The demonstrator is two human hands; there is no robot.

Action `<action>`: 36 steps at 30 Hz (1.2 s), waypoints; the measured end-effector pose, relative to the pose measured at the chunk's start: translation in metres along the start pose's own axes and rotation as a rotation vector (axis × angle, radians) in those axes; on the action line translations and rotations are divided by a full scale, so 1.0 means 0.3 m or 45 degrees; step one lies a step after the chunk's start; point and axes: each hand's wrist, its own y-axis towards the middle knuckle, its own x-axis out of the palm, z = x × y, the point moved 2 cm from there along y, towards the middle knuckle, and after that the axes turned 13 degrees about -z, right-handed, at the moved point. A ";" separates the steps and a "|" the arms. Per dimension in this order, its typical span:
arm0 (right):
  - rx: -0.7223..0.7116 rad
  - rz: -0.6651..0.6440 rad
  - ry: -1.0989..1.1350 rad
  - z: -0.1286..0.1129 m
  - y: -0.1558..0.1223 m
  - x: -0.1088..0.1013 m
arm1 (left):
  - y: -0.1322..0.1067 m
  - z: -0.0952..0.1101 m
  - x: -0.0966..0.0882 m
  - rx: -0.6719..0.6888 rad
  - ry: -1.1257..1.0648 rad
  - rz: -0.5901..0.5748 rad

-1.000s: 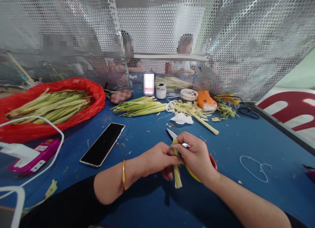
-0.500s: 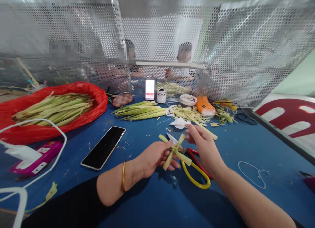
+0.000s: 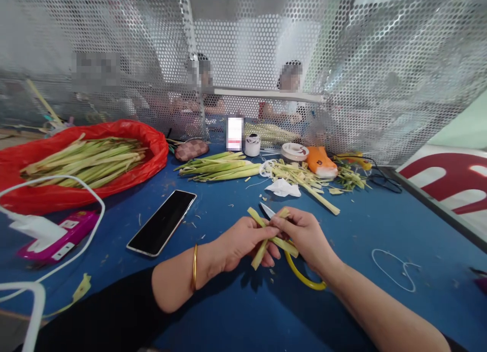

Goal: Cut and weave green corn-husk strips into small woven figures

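A cross-shaped piece of woven pale-green leaf strips [image 3: 286, 246] is between my hands, above the blue table. My left hand [image 3: 251, 240] closes on its middle, with the thumb on top and fingers beneath. My right hand [image 3: 304, 233] pinches the upper right strip end between thumb and fingers. Under and behind the hands lie scissors [image 3: 304, 277] with yellow and red handles; only a blade and part of the yellow handle show now. A crumpled white tissue [image 3: 283, 187] rests just beyond my fingers.
A red plastic bag [image 3: 154, 154] full of long leaves lies left. Near it are a black-screened phone [image 3: 162, 222] and a purple power strip [image 3: 61, 240]. A leaf bundle [image 3: 220, 168], tape roll [image 3: 294, 151] and leaf scraps lie behind. Two people sit beyond the perforated screen [image 3: 247, 42].
My right hand has come in to the left and taken hold of the upper right strip end. The left hand keeps its grip. My view has shifted slightly.
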 end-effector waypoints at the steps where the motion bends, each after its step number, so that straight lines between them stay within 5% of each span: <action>1: -0.022 -0.005 -0.055 -0.001 -0.004 0.000 | 0.000 0.001 0.001 0.005 0.017 -0.013; 17: -0.095 0.140 -0.264 0.001 -0.021 0.014 | -0.003 -0.007 0.019 -0.032 0.067 -0.062; 21: -0.152 0.106 -0.319 -0.026 -0.008 -0.022 | 0.004 0.000 0.006 0.102 -0.076 0.041; 26: -0.244 0.445 -0.400 -0.058 -0.019 -0.059 | 0.011 0.033 -0.033 0.306 -0.318 0.213; 31: -0.076 0.184 -0.423 -0.035 -0.027 -0.007 | 0.016 0.047 -0.057 0.474 -0.353 0.281; 36: -0.114 0.357 -0.235 -0.037 -0.028 -0.019 | 0.018 0.039 -0.054 0.514 -0.383 0.359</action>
